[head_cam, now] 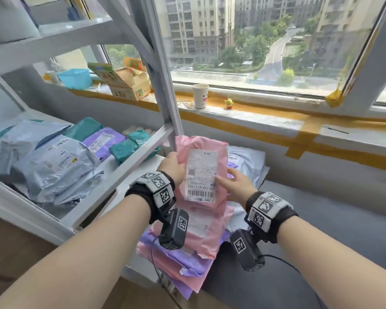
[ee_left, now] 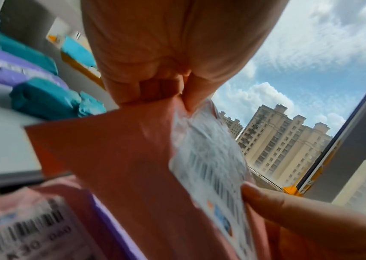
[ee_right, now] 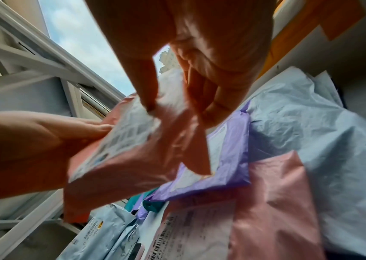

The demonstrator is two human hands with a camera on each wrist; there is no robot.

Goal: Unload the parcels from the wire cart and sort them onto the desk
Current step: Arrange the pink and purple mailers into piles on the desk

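Observation:
I hold a pink parcel [head_cam: 201, 175] with a white barcode label upright above a stack of pink and purple parcels [head_cam: 187, 248] on the dark desk [head_cam: 321, 230]. My left hand [head_cam: 173, 166] grips its left edge, thumb on the front. My right hand [head_cam: 236, 184] pinches its right edge, thumb on the label. In the left wrist view the pink parcel [ee_left: 121, 158] hangs below my left hand [ee_left: 166, 93]. In the right wrist view my right hand [ee_right: 177, 98] pinches the pink parcel [ee_right: 121, 158]. Grey, purple and teal parcels [head_cam: 54, 161] lie on the white cart shelf [head_cam: 125, 172] at left.
A slanted cart post [head_cam: 165, 85] rises just behind the held parcel. Grey parcels [head_cam: 245, 161] lie on the desk behind the stack. The window sill [head_cam: 254, 112] carries a paper cup [head_cam: 200, 95], a small toy [head_cam: 228, 103], a cardboard box [head_cam: 129, 83] and a blue tub [head_cam: 75, 78].

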